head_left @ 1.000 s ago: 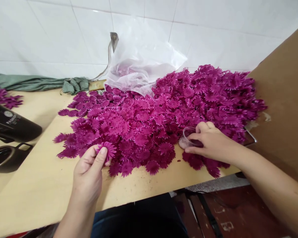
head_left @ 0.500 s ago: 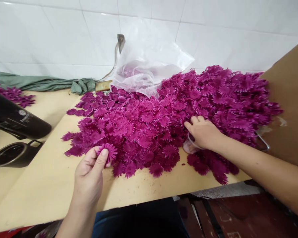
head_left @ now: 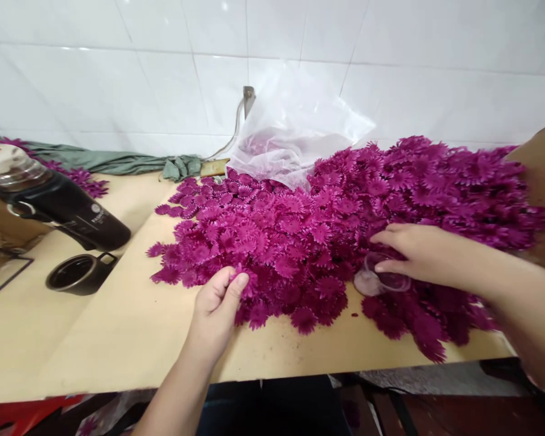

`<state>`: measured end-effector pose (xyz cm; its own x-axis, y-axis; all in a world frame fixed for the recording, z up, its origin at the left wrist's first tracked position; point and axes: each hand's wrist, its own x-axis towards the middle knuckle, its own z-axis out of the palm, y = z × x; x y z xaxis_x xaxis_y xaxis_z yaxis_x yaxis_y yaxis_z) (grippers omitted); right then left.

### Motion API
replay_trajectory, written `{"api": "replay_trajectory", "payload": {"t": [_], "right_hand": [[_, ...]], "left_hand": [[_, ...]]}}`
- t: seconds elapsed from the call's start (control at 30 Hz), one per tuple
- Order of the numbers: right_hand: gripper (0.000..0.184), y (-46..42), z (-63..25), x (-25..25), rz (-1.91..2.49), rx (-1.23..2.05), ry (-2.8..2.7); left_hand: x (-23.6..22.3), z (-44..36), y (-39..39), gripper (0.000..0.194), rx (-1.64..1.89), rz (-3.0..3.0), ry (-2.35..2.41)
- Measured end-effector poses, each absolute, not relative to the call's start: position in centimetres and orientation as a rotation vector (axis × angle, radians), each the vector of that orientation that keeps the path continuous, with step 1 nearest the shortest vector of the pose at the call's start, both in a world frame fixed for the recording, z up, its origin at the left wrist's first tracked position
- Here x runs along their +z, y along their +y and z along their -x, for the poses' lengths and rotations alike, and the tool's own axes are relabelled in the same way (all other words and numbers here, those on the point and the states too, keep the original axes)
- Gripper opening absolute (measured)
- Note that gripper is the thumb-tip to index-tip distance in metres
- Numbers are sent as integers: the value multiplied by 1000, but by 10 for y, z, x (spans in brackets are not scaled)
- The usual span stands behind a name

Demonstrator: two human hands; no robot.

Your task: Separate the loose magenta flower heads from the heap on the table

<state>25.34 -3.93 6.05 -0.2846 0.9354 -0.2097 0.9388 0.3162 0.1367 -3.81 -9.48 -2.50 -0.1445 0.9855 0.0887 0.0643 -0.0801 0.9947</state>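
Note:
Between the thumb and fingers of my left hand (head_left: pixel 221 303) is a magenta artificial flower head (head_left: pixel 245 283), pinched just in front of the pile. My right hand (head_left: pixel 411 248) is above a small clear plastic cup (head_left: pixel 367 281), thumb and fingers apart; its thumb overlaps the cup's opening. The cup lies tilted on the table and something pale shows at its bottom. Around both hands spreads a large heap of magenta flower heads (head_left: pixel 284 233). Some loose flower heads (head_left: pixel 429 330) lie below my right wrist.
A black thermos bottle (head_left: pixel 84 209) and a dark mug (head_left: pixel 79 275) stand at left. Behind the heap is a translucent plastic bag (head_left: pixel 295 121) against the tiled wall. Green cloth (head_left: pixel 118 162) runs along the back. Cardboard (head_left: pixel 542 163) borders the right side.
The view has shifted left, showing more of the thermos. My right hand has drawn its fingers back from the heap, its thumb now over the cup. My left hand still pinches the flower head.

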Motion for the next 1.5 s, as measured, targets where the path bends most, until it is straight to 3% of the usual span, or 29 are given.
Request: {"api": "replay_trajectory", "payload": {"t": [0.07, 0.23, 0.4, 0.83, 1.0, 1.1, 1.3, 1.5], "right_hand": [[24, -53, -233, 71, -1812, -126, 2527], [22, -76, -157, 52, -1665, -1049, 2892], [12, -70, -124, 24, -1450, -1377, 3077], [10, -80, -122, 18, -1727, -1359, 3146], [44, -90, -119, 18, -1377, -1258, 3289], [49, -92, -120, 21, -1278, -1449, 3232], [37, -88, -119, 24, -1133, -1965, 2925], [41, -90, -111, 20, -1249, -1866, 3086]], "left_hand": [[-21, 29, -93, 41, 1324, -1277, 1284], [-16, 11, -91, 44, 1224, -1324, 1161], [-14, 17, -93, 53, 1174, -1220, 1154], [-10, 25, -91, 32, 1148, -1176, 1027], [-7, 36, -93, 27, 1193, -1124, 987], [-7, 37, -93, 26, 1229, -1201, 1005], [-5, 36, -93, 17, 1319, -1479, 1091], [-1, 36, -88, 29, 1400, -1609, 1182]]}}
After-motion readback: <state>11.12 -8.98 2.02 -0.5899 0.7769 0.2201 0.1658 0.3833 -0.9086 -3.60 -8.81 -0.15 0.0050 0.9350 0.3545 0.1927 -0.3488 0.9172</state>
